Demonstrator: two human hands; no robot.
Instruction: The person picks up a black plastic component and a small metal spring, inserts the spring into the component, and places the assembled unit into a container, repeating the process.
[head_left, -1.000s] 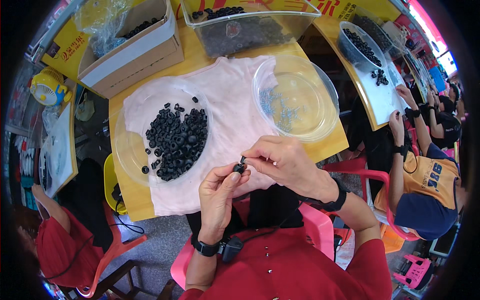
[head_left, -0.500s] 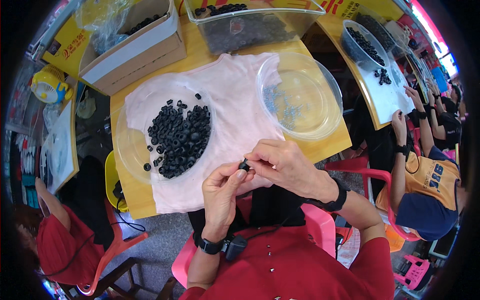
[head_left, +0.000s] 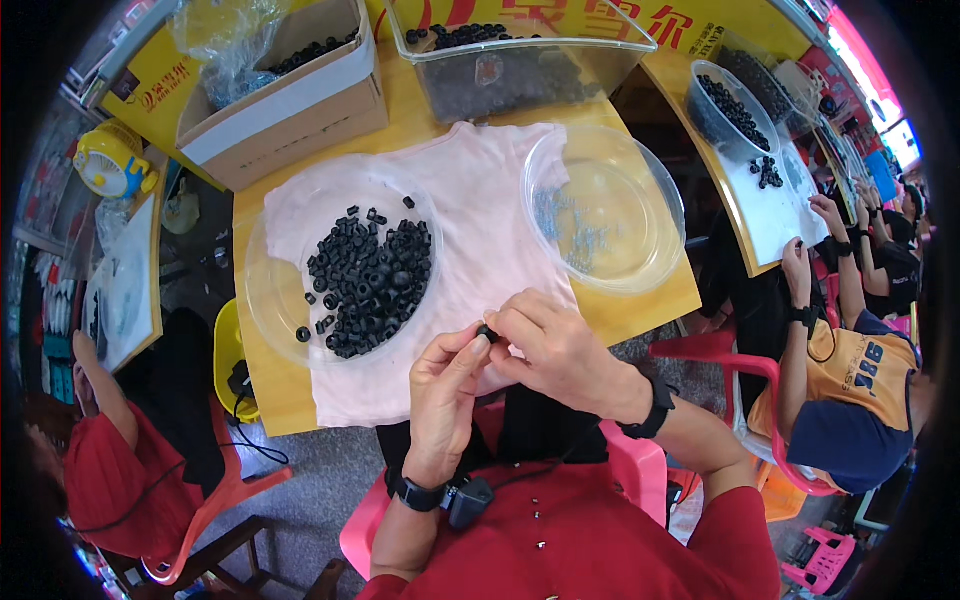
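Observation:
Between my two hands, just above the front edge of the pink cloth (head_left: 480,190), is a small black plastic part (head_left: 487,333). My left hand (head_left: 447,375) pinches it between thumb and fingers. From the other side my right hand (head_left: 545,345) closes its fingertips at the same part; anything else in them is hidden. A clear round tray (head_left: 262,300) to the left bears a heap of black plastic parts (head_left: 370,285). On the right, a second clear round tray (head_left: 645,225) contains scattered small pale pieces (head_left: 575,225), too small to name.
Behind the cloth stand a cardboard box (head_left: 290,125) and a clear plastic bin (head_left: 520,85), both with black parts. A yellow fan (head_left: 108,165) is far left. Co-workers sit on either side, one in red (head_left: 125,480), another in an orange vest (head_left: 860,370).
The whole view has shifted slightly, with the table lower in the picture. Both hands stay together at the black part, and the right fingers have changed their position a little.

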